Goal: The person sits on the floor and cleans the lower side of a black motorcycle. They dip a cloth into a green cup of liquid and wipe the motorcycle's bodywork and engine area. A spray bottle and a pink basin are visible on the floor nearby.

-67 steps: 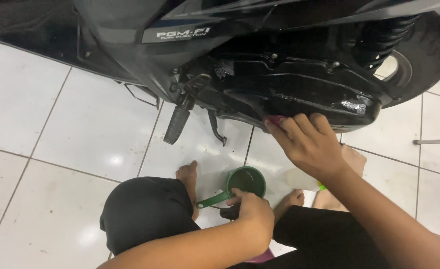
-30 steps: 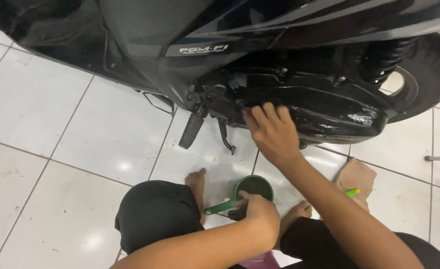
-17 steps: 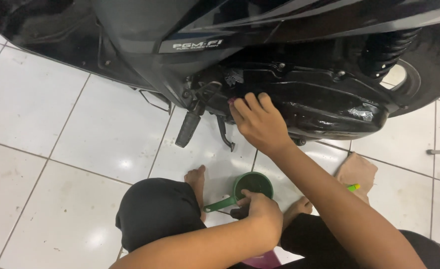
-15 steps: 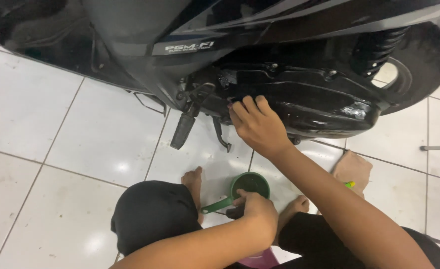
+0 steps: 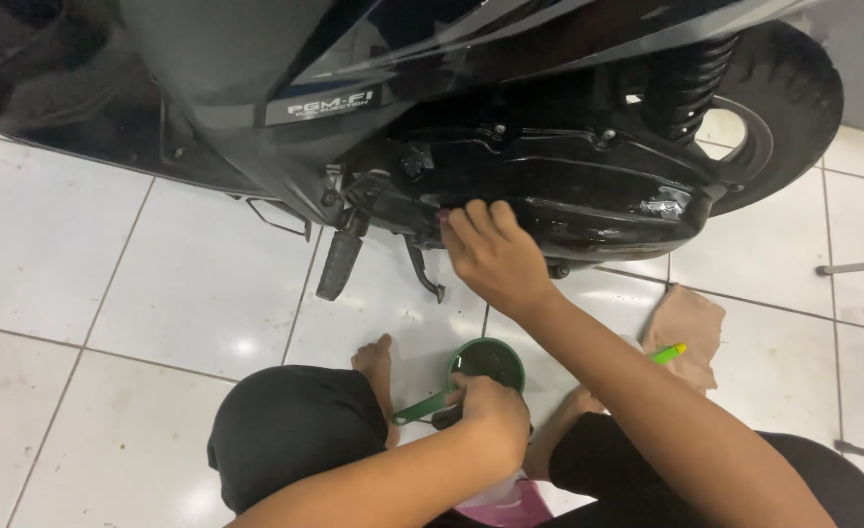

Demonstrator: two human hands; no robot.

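Note:
My right hand [image 5: 491,256] presses against the front end of the scooter's black engine cover [image 5: 588,191], fingers curled, with a small pink thing [image 5: 443,214] showing at the fingertips. My left hand [image 5: 491,411] rests low between my knees at the rim of a green cup with a handle [image 5: 486,360] that stands on the floor. Its fingers are closed around a small dark object [image 5: 446,418]; what that object is cannot be made out.
The black scooter fills the top, with its rear wheel [image 5: 779,108] at right, and a folded footpeg [image 5: 339,264] and side stand [image 5: 422,274] hanging left of my right hand. A brown cloth [image 5: 691,328] and a green-yellow tool [image 5: 669,353] lie on the white tiles [image 5: 109,293].
My right hand has slid left along the engine cover, from its rear toward the front near the side stand. My left hand has stayed at the green cup.

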